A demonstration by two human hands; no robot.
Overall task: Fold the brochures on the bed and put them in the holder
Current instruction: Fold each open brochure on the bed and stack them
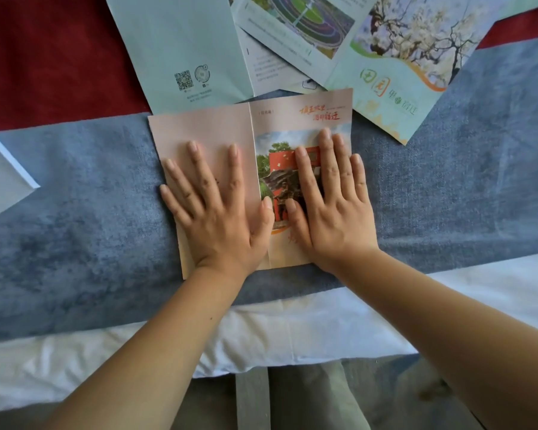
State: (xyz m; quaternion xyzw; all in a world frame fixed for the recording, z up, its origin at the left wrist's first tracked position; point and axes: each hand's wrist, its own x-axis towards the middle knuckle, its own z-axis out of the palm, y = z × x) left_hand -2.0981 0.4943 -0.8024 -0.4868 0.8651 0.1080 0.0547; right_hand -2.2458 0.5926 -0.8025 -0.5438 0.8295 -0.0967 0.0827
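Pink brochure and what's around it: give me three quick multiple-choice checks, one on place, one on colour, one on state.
1. The pink brochure lies on: A a desk; B the blue runner; C a chair.
2. The QR brochure is: A pale green; B yellow; C black.
3. The left hand and right hand are: A curled round the pink brochure's edge; B flat on it, fingers straight; C lifted clear of it.

Answers:
1 B, blue cloth shows on both its sides.
2 A, its whole panel around the code is pale green.
3 B, a palm rests on the panel on each side of the crease.
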